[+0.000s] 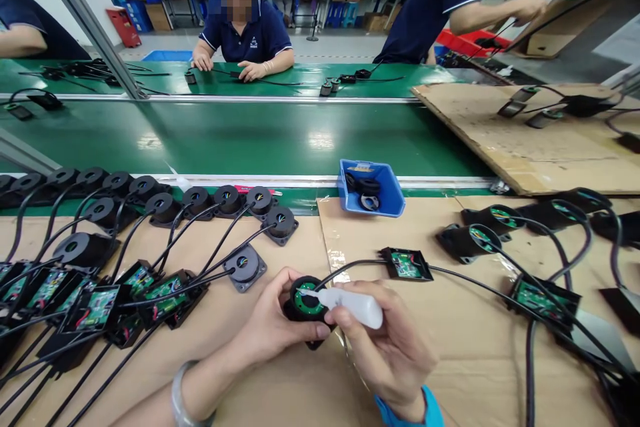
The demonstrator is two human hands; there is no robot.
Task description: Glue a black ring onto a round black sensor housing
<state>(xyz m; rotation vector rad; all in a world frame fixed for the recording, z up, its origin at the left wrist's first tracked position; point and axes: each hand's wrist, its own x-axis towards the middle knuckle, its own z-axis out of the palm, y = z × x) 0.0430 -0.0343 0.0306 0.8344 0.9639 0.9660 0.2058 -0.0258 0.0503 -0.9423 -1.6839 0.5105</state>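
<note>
Right hand (387, 340) tilts bottle (353, 303) leftward.

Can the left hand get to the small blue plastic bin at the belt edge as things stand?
Probably not freely: the left hand grips the round black housing. The path over bare cardboard to the blue bin looks open.

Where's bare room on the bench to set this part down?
Bare cardboard lies right of the right hand, before the cabled boards. The green belt is open beyond the blue bin. The left side is crowded with wired units.
</note>
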